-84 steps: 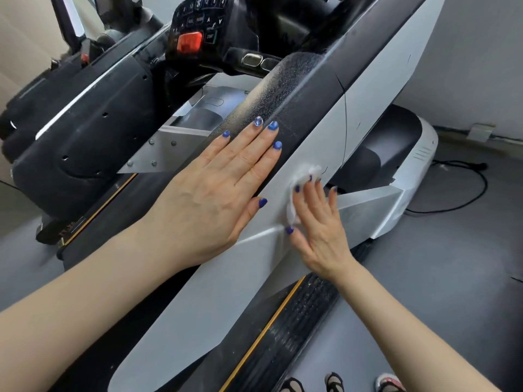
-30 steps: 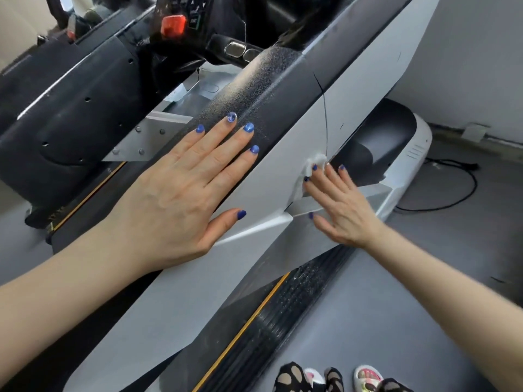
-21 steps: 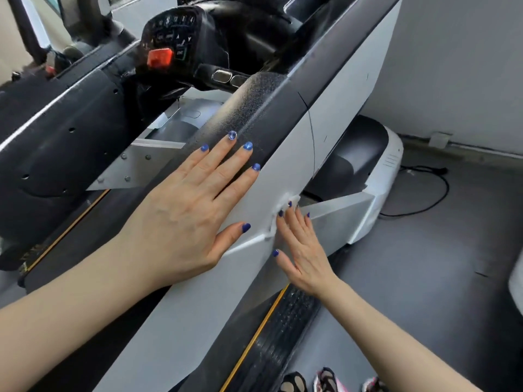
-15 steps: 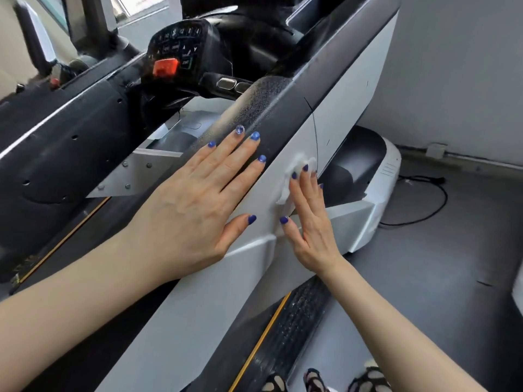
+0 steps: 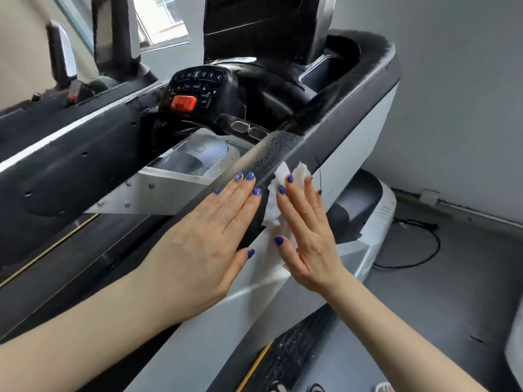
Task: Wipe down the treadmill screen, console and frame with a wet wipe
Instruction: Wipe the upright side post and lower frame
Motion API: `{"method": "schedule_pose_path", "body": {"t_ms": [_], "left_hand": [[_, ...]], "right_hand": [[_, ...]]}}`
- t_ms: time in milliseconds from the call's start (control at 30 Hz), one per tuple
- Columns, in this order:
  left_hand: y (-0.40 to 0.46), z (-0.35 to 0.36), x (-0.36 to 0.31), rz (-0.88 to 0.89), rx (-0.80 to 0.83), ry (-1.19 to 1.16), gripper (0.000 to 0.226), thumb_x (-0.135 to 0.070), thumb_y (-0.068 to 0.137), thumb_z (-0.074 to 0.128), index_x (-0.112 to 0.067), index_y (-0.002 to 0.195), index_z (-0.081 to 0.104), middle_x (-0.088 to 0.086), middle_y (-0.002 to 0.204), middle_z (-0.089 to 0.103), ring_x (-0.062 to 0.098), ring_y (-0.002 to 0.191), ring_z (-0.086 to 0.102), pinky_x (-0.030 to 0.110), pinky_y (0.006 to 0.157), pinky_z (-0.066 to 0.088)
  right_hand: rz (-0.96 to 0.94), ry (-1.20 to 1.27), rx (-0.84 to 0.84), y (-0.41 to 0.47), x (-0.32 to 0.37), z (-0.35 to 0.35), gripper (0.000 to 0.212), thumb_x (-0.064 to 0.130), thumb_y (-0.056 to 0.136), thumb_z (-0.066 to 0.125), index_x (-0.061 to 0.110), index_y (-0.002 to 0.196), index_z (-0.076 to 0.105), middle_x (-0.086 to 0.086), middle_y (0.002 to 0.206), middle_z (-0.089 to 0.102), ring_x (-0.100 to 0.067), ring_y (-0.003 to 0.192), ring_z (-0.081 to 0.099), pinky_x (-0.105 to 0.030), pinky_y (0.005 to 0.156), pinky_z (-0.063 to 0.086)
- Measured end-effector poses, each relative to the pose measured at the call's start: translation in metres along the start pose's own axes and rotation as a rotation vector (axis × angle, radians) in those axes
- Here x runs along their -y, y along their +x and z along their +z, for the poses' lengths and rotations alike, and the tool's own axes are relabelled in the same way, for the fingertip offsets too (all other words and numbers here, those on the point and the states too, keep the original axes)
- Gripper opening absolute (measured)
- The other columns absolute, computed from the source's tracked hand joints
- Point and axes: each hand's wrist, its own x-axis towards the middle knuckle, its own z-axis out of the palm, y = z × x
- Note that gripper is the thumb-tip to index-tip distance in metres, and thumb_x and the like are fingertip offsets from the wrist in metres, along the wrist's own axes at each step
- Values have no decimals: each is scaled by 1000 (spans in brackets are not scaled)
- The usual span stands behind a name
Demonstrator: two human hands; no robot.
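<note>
The treadmill's right side frame [image 5: 353, 137] slopes up from lower left to upper right, black on top and silver-white on its outer face. My left hand [image 5: 209, 236] lies flat on the black top of this arm with its fingers straight. My right hand [image 5: 305, 230] presses a crumpled white wet wipe [image 5: 278, 193] flat against the frame's side, just right of my left hand. The wipe sticks out past the fingertips. The console keypad [image 5: 198, 89] with its red stop button [image 5: 184, 103] sits beyond, and the dark screen [image 5: 260, 21] rises at top centre.
A second treadmill's black arm [image 5: 65, 159] runs along the left. The motor cover [image 5: 368, 205] and a black cable [image 5: 418, 244] lie on the grey floor at right, near the wall. The ribbed side rail [image 5: 288, 360] with a yellow stripe is below my right forearm.
My right hand has slid the wipe up the frame's side, from the silver lower panel to the edge of the black top. My left hand stays flat on the arm. The view has tilted upward.
</note>
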Motion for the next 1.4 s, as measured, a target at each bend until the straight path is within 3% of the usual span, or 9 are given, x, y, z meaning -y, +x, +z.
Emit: {"method": "schedule_pose_path", "body": {"t_ms": [233, 467, 667, 800, 900, 1033, 1200, 1333, 1400], "left_hand": [[-1, 2, 1, -10, 20, -11, 66, -36, 100, 38, 2, 154, 30, 16, 164, 23, 26, 153, 21, 43, 118, 28], [11, -1, 6, -24, -3, -57, 67, -39, 101, 37, 1, 154, 32, 15, 164, 24, 25, 153, 21, 41, 119, 26], [34, 2, 6, -2, 29, -52, 68, -43, 102, 35, 0, 154, 32, 13, 164, 26, 23, 152, 24, 38, 120, 23], [53, 4, 8, 21, 42, -57, 68, -43, 102, 35, 0, 155, 30, 12, 165, 22, 22, 154, 20, 37, 122, 20], [67, 8, 8, 40, 49, -66, 67, -40, 102, 35, 0, 155, 29, 13, 165, 22, 22, 154, 19, 36, 123, 18], [84, 13, 9, 62, 59, -70, 66, -36, 101, 35, 0, 155, 29, 15, 165, 22, 23, 154, 18, 35, 124, 15], [92, 13, 6, 80, 63, -70, 65, -35, 100, 35, 2, 154, 31, 17, 164, 23, 27, 154, 19, 36, 124, 14], [92, 14, 4, 84, 53, -57, 65, -35, 101, 35, 3, 153, 32, 18, 164, 23, 28, 154, 18, 42, 123, 19], [92, 15, 3, 85, 48, -53, 65, -35, 101, 36, 3, 153, 33, 18, 164, 23, 29, 154, 19, 42, 123, 19]], "right_hand": [[46, -114, 22, 61, -8, -13, 62, 43, 106, 22, 4, 152, 36, -16, 162, 27, -36, 153, 12, -59, 123, 9], [186, -117, 67, -12, -11, -1, 62, 51, 107, 17, 19, 160, 8, 3, 168, -2, -29, 155, 3, -53, 125, 2], [265, -82, 4, 67, -39, -17, 64, 51, 105, 19, 15, 158, 18, 3, 165, 7, -17, 154, -6, -41, 124, -7], [262, -28, -19, 27, -40, -9, 65, 49, 106, 23, 10, 157, 18, -5, 166, 7, -27, 155, -3, -48, 125, -1], [231, -3, 7, -20, -34, 9, 64, 49, 107, 25, 17, 160, 8, -6, 167, 5, -31, 155, 2, -55, 124, 5], [267, 10, -8, -20, -47, 13, 61, 50, 107, 23, 29, 160, 1, 5, 168, -3, -24, 155, 1, -49, 125, -2], [528, 133, -133, 20, -70, 1, 65, 40, 103, 31, 12, 158, 11, -10, 168, 4, -23, 155, -3, -47, 125, -8], [485, 161, -71, -24, -31, 25, 72, 52, 104, 27, 6, 158, 12, -14, 167, 4, -29, 155, -3, -46, 125, -5], [440, 125, 0, -54, -24, 36, 70, 55, 105, 23, 15, 160, 7, -12, 168, 4, -28, 155, 0, -48, 124, -5]]}}
